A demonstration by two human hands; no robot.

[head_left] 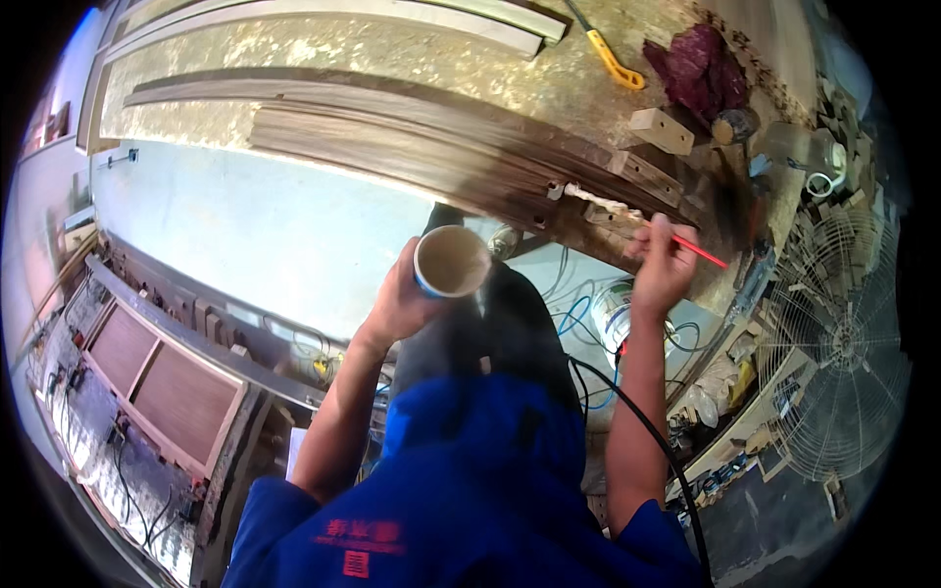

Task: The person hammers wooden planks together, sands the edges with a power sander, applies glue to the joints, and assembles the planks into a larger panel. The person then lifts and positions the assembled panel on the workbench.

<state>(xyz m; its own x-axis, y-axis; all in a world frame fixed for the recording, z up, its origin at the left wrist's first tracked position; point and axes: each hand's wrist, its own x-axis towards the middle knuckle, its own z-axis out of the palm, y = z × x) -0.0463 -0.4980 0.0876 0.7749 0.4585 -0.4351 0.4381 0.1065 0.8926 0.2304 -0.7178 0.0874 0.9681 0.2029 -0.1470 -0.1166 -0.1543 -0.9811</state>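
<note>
My left hand (397, 304) is wrapped around a paper cup (451, 263) with a pale rim and a blue outer wall. Its open top faces up, and the inside looks beige. My right hand (665, 263) pinches a thin stick (704, 252) with a red end. The stick's far part is coated in something pale and lumpy, and its tip lies at the ends of long brown wooden strips (392, 142). Those strips lie side by side along the near edge of the workbench (196, 132). Small drilled wooden blocks (662, 130) sit beyond the right hand.
A yellow-handled tool (616, 61) and a crumpled dark red cloth (698, 73) lie on the far bench. A wire fan guard (843, 343) stands at right. Beneath my right arm is a white bucket (616, 312) among blue hoses. A framed wooden panel (162, 382) lies at left.
</note>
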